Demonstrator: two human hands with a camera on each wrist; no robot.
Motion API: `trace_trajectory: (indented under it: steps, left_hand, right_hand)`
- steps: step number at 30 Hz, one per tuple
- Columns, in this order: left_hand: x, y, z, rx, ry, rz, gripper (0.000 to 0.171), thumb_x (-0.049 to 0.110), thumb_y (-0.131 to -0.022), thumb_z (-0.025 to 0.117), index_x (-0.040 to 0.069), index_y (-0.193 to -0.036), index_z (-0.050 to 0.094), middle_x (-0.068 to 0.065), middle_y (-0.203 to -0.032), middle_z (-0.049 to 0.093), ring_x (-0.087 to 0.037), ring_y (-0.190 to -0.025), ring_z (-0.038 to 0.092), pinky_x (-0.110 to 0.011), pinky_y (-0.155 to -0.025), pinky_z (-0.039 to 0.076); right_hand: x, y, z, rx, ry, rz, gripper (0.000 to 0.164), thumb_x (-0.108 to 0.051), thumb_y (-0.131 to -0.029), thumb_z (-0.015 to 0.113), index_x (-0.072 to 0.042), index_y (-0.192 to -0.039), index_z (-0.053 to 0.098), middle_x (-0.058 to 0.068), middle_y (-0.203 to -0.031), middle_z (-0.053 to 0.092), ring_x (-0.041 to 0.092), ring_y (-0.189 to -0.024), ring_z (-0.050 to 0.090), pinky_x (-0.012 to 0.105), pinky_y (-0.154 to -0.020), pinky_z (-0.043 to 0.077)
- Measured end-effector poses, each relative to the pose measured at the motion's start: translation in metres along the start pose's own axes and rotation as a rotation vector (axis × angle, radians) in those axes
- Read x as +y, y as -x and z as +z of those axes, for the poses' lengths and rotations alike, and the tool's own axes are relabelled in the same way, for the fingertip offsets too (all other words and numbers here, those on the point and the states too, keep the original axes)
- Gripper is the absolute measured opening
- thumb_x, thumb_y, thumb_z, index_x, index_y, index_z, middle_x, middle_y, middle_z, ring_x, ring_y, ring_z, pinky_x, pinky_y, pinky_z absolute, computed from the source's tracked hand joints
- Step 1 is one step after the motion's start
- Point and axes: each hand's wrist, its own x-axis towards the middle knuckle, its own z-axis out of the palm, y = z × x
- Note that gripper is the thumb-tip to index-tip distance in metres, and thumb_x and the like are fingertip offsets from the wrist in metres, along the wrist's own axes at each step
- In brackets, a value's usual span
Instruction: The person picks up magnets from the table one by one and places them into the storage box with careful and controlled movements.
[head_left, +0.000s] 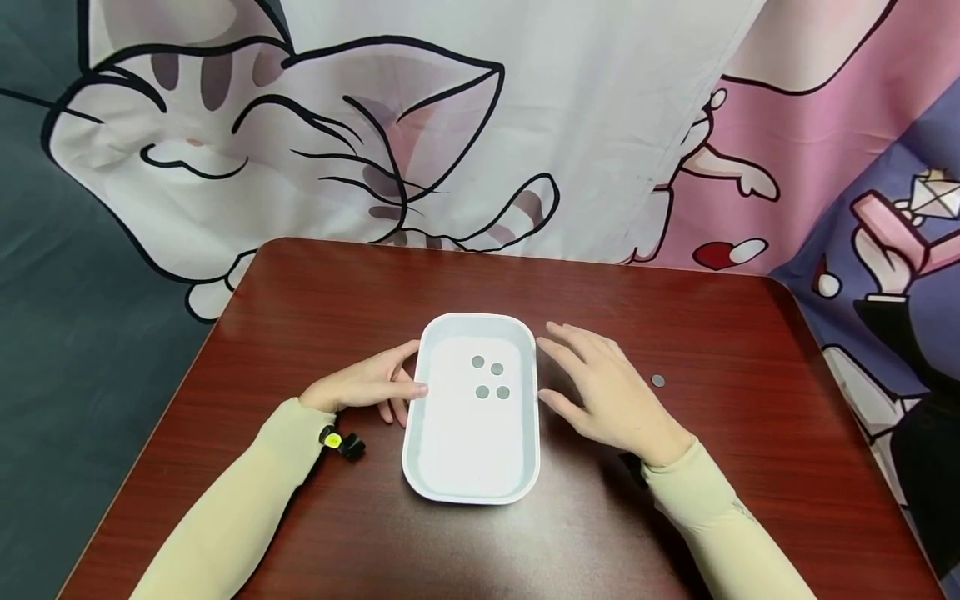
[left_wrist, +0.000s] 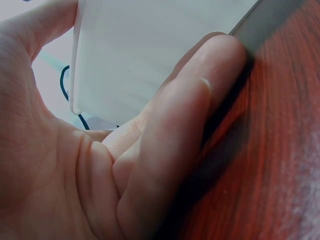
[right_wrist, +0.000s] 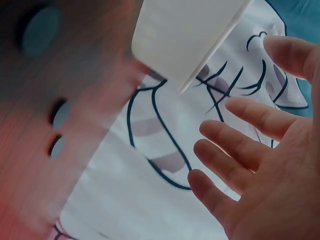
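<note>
A white rectangular tray (head_left: 450, 467) with rounded corners lies on the table in the head view, with several small grey discs (head_left: 482, 392) grouped in its upper half. My left hand (head_left: 363, 385) grips the tray's left side, thumb over the rim; the left wrist view shows the fingers along the outer wall. By the right rim is my right hand (head_left: 600, 385), its fingers spread and holding nothing. Another grey disc (head_left: 657, 380) sits on the table right of that hand. The right wrist view shows three discs on the wood, the largest-looking disc (right_wrist: 41, 31) at the upper left.
The dark red-brown wooden table (head_left: 337, 542) carries everything here. Behind its far edge hangs a cat-printed curtain (head_left: 600, 125). A black wrist strap with a yellow-marked device (head_left: 333, 440) is on my left wrist.
</note>
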Motion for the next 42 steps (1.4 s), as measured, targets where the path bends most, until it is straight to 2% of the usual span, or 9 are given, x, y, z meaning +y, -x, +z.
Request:
trace_trajectory:
  steps: [6, 12, 18, 29, 42]
  left_hand:
    - [-0.001, 0.000, 0.000, 0.000, 0.002, -0.001, 0.078, 0.030, -0.103, 0.065, 0.023, -0.164, 0.018, -0.013, -0.085, 0.078, -0.036, -0.069, 0.077, -0.046, -0.057, 0.063]
    - [-0.001, -0.001, 0.000, -0.003, 0.001, 0.002, 0.077, 0.027, -0.103, 0.064, 0.022, -0.164, 0.018, -0.013, -0.085, 0.078, -0.036, -0.069, 0.077, -0.046, -0.056, 0.062]
    - [0.001, 0.000, 0.000, 0.001, -0.003, 0.003, 0.075, 0.026, -0.103, 0.064, 0.021, -0.164, 0.019, -0.013, -0.084, 0.078, -0.036, -0.068, 0.077, -0.046, -0.056, 0.063]
    - [0.002, 0.001, 0.001, -0.003, 0.004, -0.006, 0.078, 0.028, -0.104, 0.063, 0.024, -0.165, 0.015, -0.013, -0.086, 0.078, -0.036, -0.069, 0.077, -0.046, -0.057, 0.063]
    - [0.002, 0.002, 0.001, 0.003, -0.006, -0.008, 0.078, 0.030, -0.103, 0.065, 0.023, -0.165, 0.016, -0.012, -0.086, 0.078, -0.035, -0.069, 0.077, -0.047, -0.058, 0.063]
  right_hand:
    - [0.009, 0.010, -0.005, -0.002, 0.001, 0.040, 0.063, -0.036, -0.093, 0.074, -0.007, -0.146, 0.056, 0.016, -0.154, 0.052, 0.035, -0.143, 0.049, 0.057, -0.114, 0.040]
    - [0.015, 0.021, -0.002, -0.028, 0.018, 0.063, 0.060, -0.037, -0.093, 0.075, -0.007, -0.142, 0.059, 0.016, -0.149, 0.055, 0.033, -0.137, 0.053, 0.056, -0.108, 0.045]
    - [0.018, 0.030, -0.001, -0.052, 0.045, 0.080, 0.056, -0.036, -0.092, 0.076, -0.006, -0.136, 0.063, 0.012, -0.134, 0.062, 0.031, -0.120, 0.061, 0.052, -0.099, 0.050]
    - [0.023, 0.040, 0.009, -0.026, 0.111, 0.016, 0.046, -0.029, -0.083, 0.084, -0.002, -0.116, 0.069, 0.015, -0.114, 0.067, 0.032, -0.096, 0.064, 0.049, -0.081, 0.054]
    - [0.027, 0.049, 0.018, -0.058, 0.153, -0.002, 0.033, -0.025, -0.076, 0.087, -0.009, -0.099, 0.069, 0.002, -0.091, 0.060, 0.023, -0.079, 0.055, 0.041, -0.070, 0.047]
